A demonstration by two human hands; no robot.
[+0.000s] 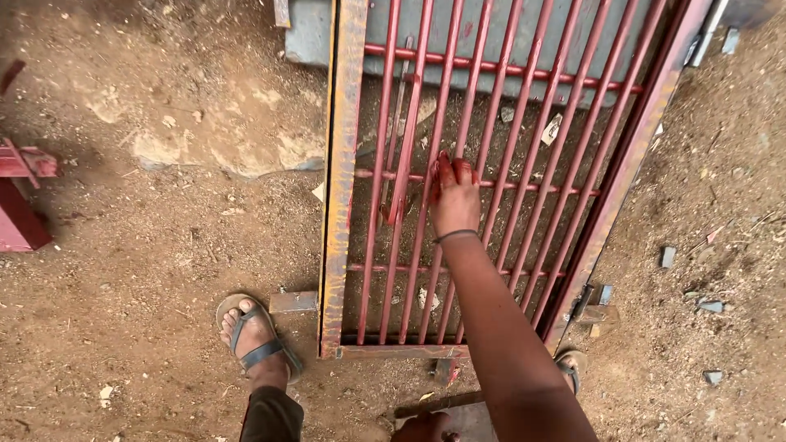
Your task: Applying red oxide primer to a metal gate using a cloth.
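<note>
Red-painted metal grille lies flat on the dirt ground, filling the frame from centre up to 12–1 o'clock; long bars run bottom to top, thinner cross rods across them, yellowish worn frame rail on the left side. Right hand sits near frame centre, arm coming in from 6 o'clock, dark band on the wrist. Fingers curled down over a bar right at a cross rod junction, narrow spread, red paint smeared on the fingertips; looks like something red is pressed under them but can't tell what, too small. Left hand only partly in view at the bottom edge, 6 o'clock, just beside a rusty flat bar on the ground; finger state can't tell, mostly cut off. Left foot in a sandal at 7 o'clock, just off the grille's lower-left corner; other sandal peeks out at 5 o'clock behind the forearm. Small metal offcuts scattered on the dirt at 3–4 o'clock. Red-painted steel piece at 9 o'clock, well apart from the grille. Grey slab under the grille's top end, 11–12 o'clock.
</note>
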